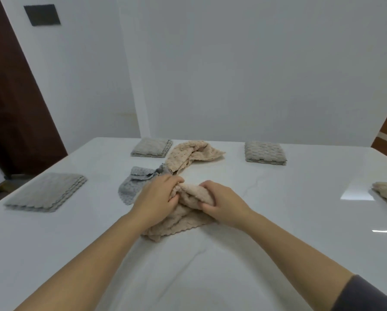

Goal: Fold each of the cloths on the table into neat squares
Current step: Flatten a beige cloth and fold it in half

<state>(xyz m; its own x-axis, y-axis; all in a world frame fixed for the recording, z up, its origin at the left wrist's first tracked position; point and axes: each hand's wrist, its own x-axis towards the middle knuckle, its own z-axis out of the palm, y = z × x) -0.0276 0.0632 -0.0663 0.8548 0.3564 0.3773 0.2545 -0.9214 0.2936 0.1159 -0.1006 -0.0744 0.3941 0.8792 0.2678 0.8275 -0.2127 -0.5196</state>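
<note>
White-topped, the surface (289, 216) is loaded at its centre with a crumpled beige cloth (176, 223). The cloth is clamped at its left end by the left hand (158, 195) and at its right end by the right hand (222, 204). Its long axis lies between them; drawing apart is judged next.

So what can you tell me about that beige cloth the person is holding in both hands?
The beige cloth looks like soft, fluffy towelling with a bumpy, scale-like texture and a scalloped edge. It is crumpled, not yet folded. Its upper part is bunched into a ridge gripped by the left hand and the right hand. Its lower part spreads flat on the white table, near the front middle.
</note>
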